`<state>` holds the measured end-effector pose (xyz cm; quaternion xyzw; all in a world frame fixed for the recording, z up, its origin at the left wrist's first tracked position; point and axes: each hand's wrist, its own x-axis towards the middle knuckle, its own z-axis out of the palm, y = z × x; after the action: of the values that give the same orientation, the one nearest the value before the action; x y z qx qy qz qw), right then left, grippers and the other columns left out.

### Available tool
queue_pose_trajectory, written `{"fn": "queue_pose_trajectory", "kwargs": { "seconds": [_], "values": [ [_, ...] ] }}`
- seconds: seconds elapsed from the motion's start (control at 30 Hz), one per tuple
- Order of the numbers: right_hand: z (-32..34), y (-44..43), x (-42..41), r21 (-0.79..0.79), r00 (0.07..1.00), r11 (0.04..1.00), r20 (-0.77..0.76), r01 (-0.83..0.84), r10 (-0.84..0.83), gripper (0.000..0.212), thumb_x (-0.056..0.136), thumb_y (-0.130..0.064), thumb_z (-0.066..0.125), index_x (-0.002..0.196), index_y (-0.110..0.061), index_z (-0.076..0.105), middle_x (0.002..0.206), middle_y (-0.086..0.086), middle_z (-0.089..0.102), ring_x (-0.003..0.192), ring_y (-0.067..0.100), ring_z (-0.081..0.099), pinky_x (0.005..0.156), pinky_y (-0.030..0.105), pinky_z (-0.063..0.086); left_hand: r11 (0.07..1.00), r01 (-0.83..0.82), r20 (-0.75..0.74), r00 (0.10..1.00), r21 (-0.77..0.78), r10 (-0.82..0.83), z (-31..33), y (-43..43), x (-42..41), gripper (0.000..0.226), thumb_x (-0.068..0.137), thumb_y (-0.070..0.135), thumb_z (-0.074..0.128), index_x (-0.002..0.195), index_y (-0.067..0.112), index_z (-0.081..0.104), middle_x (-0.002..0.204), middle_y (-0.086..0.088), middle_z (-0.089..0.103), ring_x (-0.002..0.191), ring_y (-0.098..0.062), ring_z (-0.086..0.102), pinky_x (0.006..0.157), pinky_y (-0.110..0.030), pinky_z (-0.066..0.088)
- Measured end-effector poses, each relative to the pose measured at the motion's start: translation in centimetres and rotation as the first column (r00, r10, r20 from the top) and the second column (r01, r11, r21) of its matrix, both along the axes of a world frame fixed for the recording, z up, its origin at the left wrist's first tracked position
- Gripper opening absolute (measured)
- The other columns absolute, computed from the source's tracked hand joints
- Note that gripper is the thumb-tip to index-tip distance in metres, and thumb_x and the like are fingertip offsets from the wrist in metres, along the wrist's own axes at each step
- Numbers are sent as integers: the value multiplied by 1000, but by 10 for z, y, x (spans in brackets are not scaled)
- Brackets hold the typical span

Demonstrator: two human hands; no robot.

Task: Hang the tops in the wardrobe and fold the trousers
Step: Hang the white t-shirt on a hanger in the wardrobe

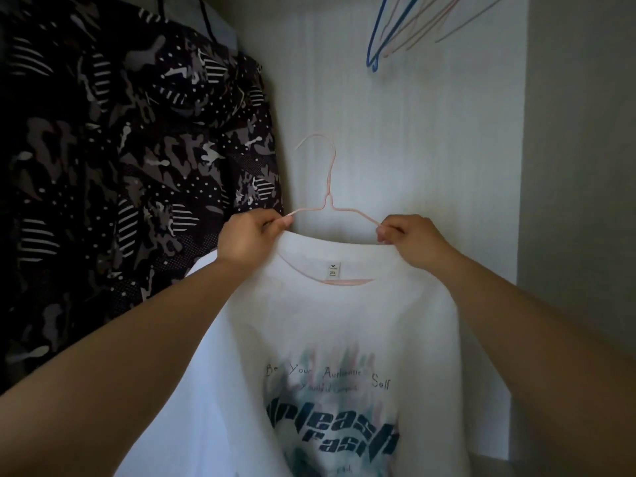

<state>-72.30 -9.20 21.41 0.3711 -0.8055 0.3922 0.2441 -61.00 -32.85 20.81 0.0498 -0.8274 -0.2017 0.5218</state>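
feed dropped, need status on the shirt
Left hand, right hand pinching white shirt collar at pink hanger. Hook free, not hung yet. Close on left: patterned jacket.

T-shirt [327,321] on hanger [328,187], right of jacket [130,160]

**Setting:** inside of a household clothes wardrobe, dimly lit.

**Landmark:** pale, faintly striped back panel [413,115].

- **Left of the panel:** a dark camouflage-print garment [120,149] hangs from a black hanger [207,22] and fills that side.
- **Top of the panel, toward its right:** a bunch of empty wire hangers [401,29], one blue and the others pink.
- **Right of the panel:** a plain grey side wall [578,166].
- **In front of the panel, low:** a white printed T-shirt [327,339] on a pink hanger [329,187].
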Motion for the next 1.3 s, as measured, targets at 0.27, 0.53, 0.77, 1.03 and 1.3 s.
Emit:
{"fn": "queue_pose_trajectory", "kwargs": {
  "seconds": [0.27,0.53,0.77,1.03,1.3],
  "values": [
    [31,7,8,-89,991,993,-105,77,-86,26,92,-25,52,71,-33,64,84,-11,54,83,13,51,78,31,41,998,49,-57,997,-35,-51,18,-19,13,39,92,39,56,76,5,63,72,-2,57,73,-22,55,67,-38,42],
    [63,29,26,85,993,996,116,-11,1,26,89,-36,61,70,-19,65,74,-2,63,71,15,57,67,23,42,998,-40,-147,989,-37,34,39,-36,22,36,96,33,52,76,4,60,74,-7,54,71,-25,51,63,-36,38],
    [76,31,42,-24,843,956,466,-291,268,22,90,-25,57,85,-8,69,79,7,73,65,19,69,63,26,56,998,-27,-59,998,57,30,39,-44,18,33,98,30,48,84,4,61,86,-9,54,84,-26,53,68,-28,32],
    [106,36,52,-145,946,989,320,-12,58,28,87,-30,64,95,-3,67,102,17,67,84,30,65,84,37,52,992,10,148,989,128,-29,70,-19,19,50,93,33,56,141,25,43,135,0,54,116,-21,55,87,-23,43],
    [126,8,69,-249,959,939,213,237,-185,53,94,-36,53,125,8,52,128,22,55,116,36,53,97,38,43,949,220,536,785,226,-310,82,31,52,110,59,65,71,150,30,22,158,6,17,142,-13,22,117,-33,19]
  ]
}}
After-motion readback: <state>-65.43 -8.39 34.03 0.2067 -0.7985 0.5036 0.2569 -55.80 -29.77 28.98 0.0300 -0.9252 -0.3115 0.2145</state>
